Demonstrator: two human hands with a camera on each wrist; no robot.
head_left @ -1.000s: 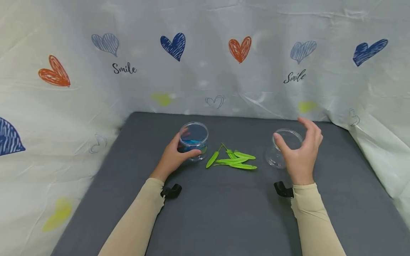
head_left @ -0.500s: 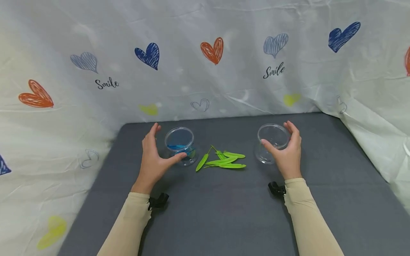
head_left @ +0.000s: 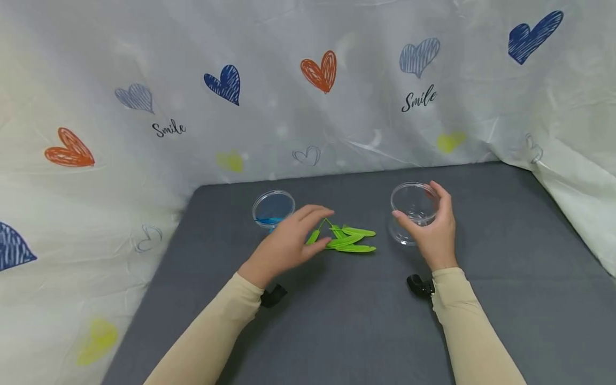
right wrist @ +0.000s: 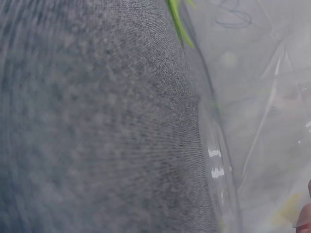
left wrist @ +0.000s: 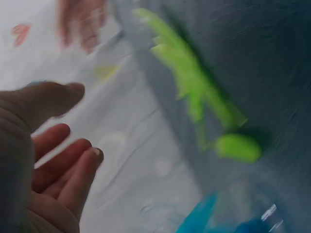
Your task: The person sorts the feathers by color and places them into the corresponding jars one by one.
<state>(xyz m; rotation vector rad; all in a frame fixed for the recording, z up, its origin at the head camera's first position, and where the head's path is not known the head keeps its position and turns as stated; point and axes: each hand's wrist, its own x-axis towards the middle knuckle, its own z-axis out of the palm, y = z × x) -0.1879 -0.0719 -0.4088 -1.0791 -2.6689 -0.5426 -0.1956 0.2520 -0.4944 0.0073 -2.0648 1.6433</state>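
My left hand [head_left: 286,246] hovers beside a small heap of green leaf-shaped pieces [head_left: 351,239], fingers loosely bent. In the left wrist view that hand [left wrist: 58,170] has nothing between thumb and fingers, and the green pieces [left wrist: 192,73] look blurred. Partly behind the left hand stands a clear round jar with blue contents [head_left: 273,206]; its lower part is hidden. On the right, my right hand [head_left: 438,232] grips a second clear round jar [head_left: 411,200], thumb in front and fingers around the far side. In the right wrist view, the jar wall [right wrist: 216,165] shows close up.
A dark grey cloth [head_left: 346,315] covers the table, which the jars and green pieces share. Behind it and along the sides hangs a pale sheet [head_left: 269,128] printed with hearts and the word Smile. Each wrist carries a small black camera mount [head_left: 274,295].
The left hand has let go of the jar with blue contents and moved right, to the green pieces. The right hand has come round the other jar. The head view has shifted.
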